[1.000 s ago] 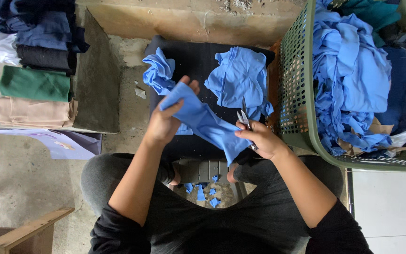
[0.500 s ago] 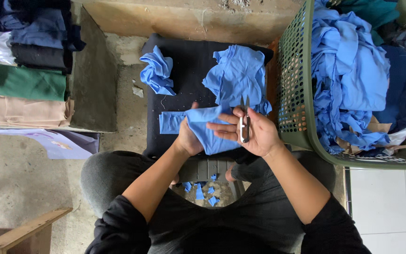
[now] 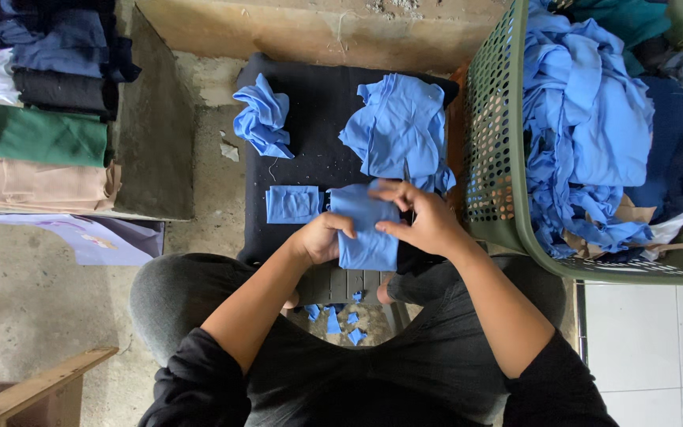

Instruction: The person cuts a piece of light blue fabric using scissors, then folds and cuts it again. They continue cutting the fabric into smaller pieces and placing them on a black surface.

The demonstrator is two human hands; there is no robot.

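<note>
A folded blue cloth piece (image 3: pixel 367 229) lies on the black cushion (image 3: pixel 318 150), pinched by both hands: the left hand (image 3: pixel 322 237) grips its left edge, the right hand (image 3: pixel 424 221) closes over its top right, perhaps with small scissors tucked in the palm, though that is hard to see. A smaller blue rectangle (image 3: pixel 292 204) lies just beside. A loose grip could let the fold spring open, or slide towards the scraps (image 3: pixel 341 320) below
</note>
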